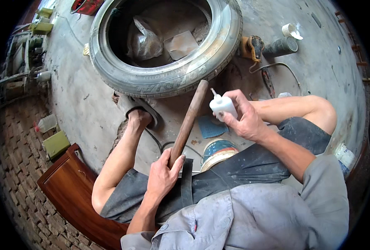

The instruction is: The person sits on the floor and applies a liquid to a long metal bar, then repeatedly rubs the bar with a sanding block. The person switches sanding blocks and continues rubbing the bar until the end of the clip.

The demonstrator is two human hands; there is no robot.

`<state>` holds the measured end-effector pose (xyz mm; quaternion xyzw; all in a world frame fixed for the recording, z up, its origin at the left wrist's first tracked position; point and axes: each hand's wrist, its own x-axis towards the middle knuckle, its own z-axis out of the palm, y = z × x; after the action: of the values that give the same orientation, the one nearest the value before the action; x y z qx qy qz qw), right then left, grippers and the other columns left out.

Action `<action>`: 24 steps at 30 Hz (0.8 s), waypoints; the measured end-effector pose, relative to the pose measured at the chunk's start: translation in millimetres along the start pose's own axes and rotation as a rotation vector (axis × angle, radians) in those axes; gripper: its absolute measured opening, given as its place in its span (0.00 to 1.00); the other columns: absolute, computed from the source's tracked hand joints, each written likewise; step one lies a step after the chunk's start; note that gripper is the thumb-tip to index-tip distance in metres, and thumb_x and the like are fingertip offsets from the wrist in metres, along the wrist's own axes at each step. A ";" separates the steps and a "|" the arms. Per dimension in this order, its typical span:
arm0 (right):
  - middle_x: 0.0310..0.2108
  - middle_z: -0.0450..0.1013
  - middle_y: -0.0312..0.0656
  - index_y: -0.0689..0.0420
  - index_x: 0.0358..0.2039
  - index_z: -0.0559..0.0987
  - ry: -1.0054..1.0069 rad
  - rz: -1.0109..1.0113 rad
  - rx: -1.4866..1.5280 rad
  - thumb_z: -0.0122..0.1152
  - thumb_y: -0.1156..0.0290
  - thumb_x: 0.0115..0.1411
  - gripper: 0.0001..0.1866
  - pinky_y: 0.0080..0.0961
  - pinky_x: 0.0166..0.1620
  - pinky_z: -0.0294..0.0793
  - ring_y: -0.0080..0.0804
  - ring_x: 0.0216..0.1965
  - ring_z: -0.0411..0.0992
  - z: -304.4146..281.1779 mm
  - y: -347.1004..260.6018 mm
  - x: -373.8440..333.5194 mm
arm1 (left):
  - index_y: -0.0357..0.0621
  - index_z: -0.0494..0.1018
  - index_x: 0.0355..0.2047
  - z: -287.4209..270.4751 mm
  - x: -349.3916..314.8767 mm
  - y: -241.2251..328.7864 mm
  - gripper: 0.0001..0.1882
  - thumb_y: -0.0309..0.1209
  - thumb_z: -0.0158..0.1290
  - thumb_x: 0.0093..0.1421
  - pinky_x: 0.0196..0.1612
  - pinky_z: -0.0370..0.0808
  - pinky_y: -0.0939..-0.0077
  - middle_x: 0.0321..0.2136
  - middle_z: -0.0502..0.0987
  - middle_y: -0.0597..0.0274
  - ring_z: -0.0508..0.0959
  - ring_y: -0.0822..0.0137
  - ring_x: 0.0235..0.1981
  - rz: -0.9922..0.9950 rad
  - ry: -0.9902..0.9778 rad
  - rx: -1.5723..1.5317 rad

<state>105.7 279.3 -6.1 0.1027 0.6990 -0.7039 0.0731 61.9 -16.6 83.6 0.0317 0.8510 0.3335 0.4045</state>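
My left hand (162, 174) is closed round the lower end of a long, round wooden handle (188, 118). The handle slants up and to the right, its far end just in front of the tire. In my right hand (250, 120) I grip a small white squeeze bottle (223, 106) with a thin nozzle that points up and left toward the handle's far end. Bottle and handle are apart. Below the bottle, a blue sheet of what looks like sandpaper (212, 126) lies on the floor. A paint-stained bucket (219, 153) stands between my legs.
A large tire (160, 83) lies ahead, with a clear plastic bag (146, 45) inside its ring. Right of it are a yellow power sander (253, 46) with a cord, a dark cylinder (281, 47) and a red-and-black tool (268, 82). A reddish-brown wooden panel (74, 191) lies at left.
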 end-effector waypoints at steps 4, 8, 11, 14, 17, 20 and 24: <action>0.47 0.76 0.47 0.56 0.59 0.71 0.038 -0.014 -0.212 0.65 0.69 0.67 0.22 0.34 0.51 0.77 0.37 0.47 0.78 0.9 -6.3 1.1 | 0.38 0.75 0.51 5.7 -0.2 -6.3 0.17 0.35 0.62 0.67 0.30 0.77 0.62 0.21 0.78 0.49 0.82 0.55 0.21 0.027 0.074 -0.016; 0.45 0.79 0.47 0.57 0.57 0.73 0.032 0.015 -0.303 0.66 0.70 0.67 0.20 0.34 0.50 0.78 0.36 0.45 0.79 -2.5 -25.4 1.6 | 0.36 0.75 0.56 8.5 -5.9 -13.8 0.21 0.33 0.62 0.67 0.30 0.76 0.69 0.25 0.79 0.51 0.81 0.64 0.23 0.127 0.121 0.031; 0.42 0.80 0.47 0.57 0.57 0.74 0.062 -0.020 -0.348 0.66 0.70 0.67 0.19 0.34 0.47 0.79 0.36 0.42 0.80 -4.4 -29.1 0.1 | 0.36 0.74 0.57 9.5 -9.0 -16.6 0.22 0.31 0.63 0.65 0.31 0.77 0.69 0.26 0.80 0.51 0.82 0.63 0.24 0.201 0.157 0.091; 0.39 0.82 0.47 0.58 0.56 0.75 0.104 -0.078 -0.391 0.65 0.69 0.68 0.18 0.32 0.43 0.80 0.35 0.37 0.81 -6.9 -28.3 -2.7 | 0.35 0.74 0.55 9.0 -11.0 -9.6 0.23 0.31 0.66 0.63 0.36 0.79 0.61 0.33 0.81 0.42 0.83 0.44 0.30 0.167 0.148 0.071; 0.36 0.82 0.47 0.58 0.56 0.76 0.133 -0.073 -0.387 0.65 0.69 0.68 0.18 0.32 0.40 0.81 0.35 0.34 0.82 -8.0 -31.2 -4.9 | 0.35 0.74 0.56 12.4 -12.0 -10.3 0.24 0.30 0.66 0.62 0.36 0.80 0.61 0.32 0.81 0.42 0.83 0.45 0.31 0.194 0.167 0.073; 0.37 0.82 0.48 0.58 0.56 0.76 0.147 -0.056 -0.373 0.66 0.69 0.67 0.19 0.33 0.40 0.81 0.35 0.34 0.82 -6.7 -31.6 -7.4 | 0.35 0.74 0.56 16.4 -14.0 -8.5 0.25 0.30 0.67 0.61 0.36 0.80 0.61 0.33 0.81 0.43 0.84 0.46 0.32 0.238 0.198 0.111; 0.39 0.82 0.51 0.59 0.56 0.77 0.136 -0.098 -0.370 0.66 0.69 0.66 0.19 0.35 0.42 0.82 0.39 0.36 0.82 -7.2 -31.2 -11.0 | 0.37 0.74 0.59 22.0 -16.2 -8.4 0.27 0.28 0.66 0.61 0.40 0.80 0.64 0.38 0.82 0.43 0.85 0.50 0.36 0.314 0.274 0.167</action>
<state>109.0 286.4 26.8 0.1007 0.8240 -0.5575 0.0091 90.1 -16.4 79.5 0.1514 0.9073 0.3222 0.2240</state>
